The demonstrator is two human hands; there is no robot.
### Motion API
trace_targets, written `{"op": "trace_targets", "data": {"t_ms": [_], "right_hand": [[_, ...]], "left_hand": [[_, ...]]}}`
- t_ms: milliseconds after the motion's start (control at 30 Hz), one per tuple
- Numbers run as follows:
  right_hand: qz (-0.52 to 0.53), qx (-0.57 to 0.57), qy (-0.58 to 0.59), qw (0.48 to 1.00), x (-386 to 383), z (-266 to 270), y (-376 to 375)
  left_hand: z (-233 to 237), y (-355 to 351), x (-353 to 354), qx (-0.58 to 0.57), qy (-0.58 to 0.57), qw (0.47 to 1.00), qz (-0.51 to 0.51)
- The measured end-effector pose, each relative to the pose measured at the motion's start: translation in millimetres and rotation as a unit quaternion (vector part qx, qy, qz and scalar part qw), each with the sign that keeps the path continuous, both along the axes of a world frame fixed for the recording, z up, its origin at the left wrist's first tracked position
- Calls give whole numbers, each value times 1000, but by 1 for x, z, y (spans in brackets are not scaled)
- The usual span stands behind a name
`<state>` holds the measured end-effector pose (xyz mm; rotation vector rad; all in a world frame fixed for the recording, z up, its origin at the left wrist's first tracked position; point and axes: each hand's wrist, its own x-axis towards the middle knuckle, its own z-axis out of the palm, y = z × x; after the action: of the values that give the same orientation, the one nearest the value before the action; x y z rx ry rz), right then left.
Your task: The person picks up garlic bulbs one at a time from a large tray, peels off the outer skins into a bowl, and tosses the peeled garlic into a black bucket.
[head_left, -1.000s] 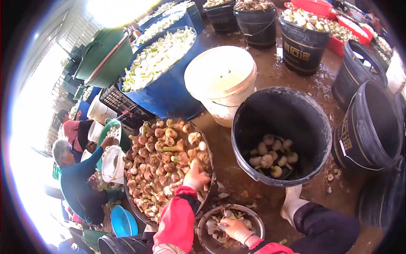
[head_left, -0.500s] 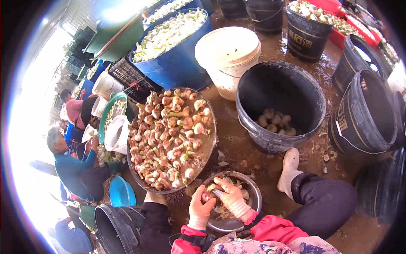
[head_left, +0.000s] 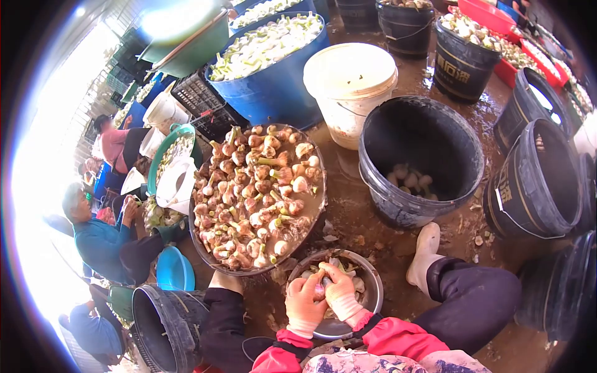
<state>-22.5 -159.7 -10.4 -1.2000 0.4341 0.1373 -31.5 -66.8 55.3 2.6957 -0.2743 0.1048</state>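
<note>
Both hands are close together over a metal bowl [head_left: 373, 283] that holds peelings. My left hand [head_left: 305, 306] wraps round a garlic bulb [head_left: 319, 291], which shows pinkish between the hands. Fingers of my right hand [head_left: 341, 291] are closed on a small tool at the bulb; a short grey part of it shows, and the rest is hidden. Just beyond the bowl, a wide round tray [head_left: 301, 233] carries many unpeeled garlic bulbs with stems. A black bucket [head_left: 423, 115] to its right has several pale bulbs at the bottom.
A white bucket [head_left: 351, 112] stands behind the black one. Blue tubs [head_left: 273, 93] of garlic are farther back. More black buckets [head_left: 528, 180] line the right side. At left are a blue basin [head_left: 174, 270], a dark bucket [head_left: 163, 323] and seated people [head_left: 102, 245].
The view has shifted slightly. My hands have drawn closer together round the bulb, and my right fingers now cover more of the tool.
</note>
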Motion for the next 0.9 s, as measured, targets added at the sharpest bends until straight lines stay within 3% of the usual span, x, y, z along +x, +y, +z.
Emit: {"op": "trace_targets", "data": {"t_ms": [33, 67, 100, 133, 200, 333, 400, 433, 467, 567, 600, 667, 700, 733, 767, 833, 900], "right_hand": [[25, -5, -20, 999, 4, 7, -7], [50, -8, -39, 998, 8, 13, -15], [76, 0, -18, 997, 13, 32, -25], [68, 73, -42, 994, 14, 27, -26], [143, 50, -46, 987, 14, 27, -33], [114, 153, -28, 981, 13, 26, -27], [151, 135, 34, 979, 14, 26, -20], [117, 184, 64, 974, 12, 26, -15], [116, 184, 66, 974, 10, 23, -12], [93, 144, 73, 982, 10, 26, -8], [94, 144, 77, 982, 11, 26, -9], [143, -23, -48, 988, 11, 24, -13], [144, -23, -47, 988, 12, 22, -14], [137, 55, 12, 989, 14, 18, -14], [129, 134, 73, 980, 14, 14, -13], [155, 112, 33, 981, 9, 8, -9], [185, 100, -11, 978, 7, 12, -6]], "left_hand": [[-17, 10, -1, -179, 70, 980, 48], [-35, 19, -3, -350, 138, 922, 93], [-9, 12, 3, -652, 293, 661, 230], [-1, 22, 2, -786, 328, 476, 221], [-2, 32, 3, -835, 326, 377, 232], [-4, 37, 4, -816, 330, 400, 255], [-9, 27, 4, -749, 301, 547, 221], [-10, 22, -1, -692, 267, 627, 238], [-13, 23, -3, -692, 268, 626, 239], [-31, 29, -2, -577, 241, 751, 209], [-35, 31, 0, -577, 243, 750, 212], [-43, 36, 8, -577, 247, 746, 224], [-40, 32, 11, -576, 274, 724, 265], [-39, 31, 16, -576, 273, 723, 267], [-38, 31, 20, -605, 303, 668, 310], [-50, 40, 24, -663, 325, 571, 358], [-55, 45, 23, -669, 288, 585, 357]]}}
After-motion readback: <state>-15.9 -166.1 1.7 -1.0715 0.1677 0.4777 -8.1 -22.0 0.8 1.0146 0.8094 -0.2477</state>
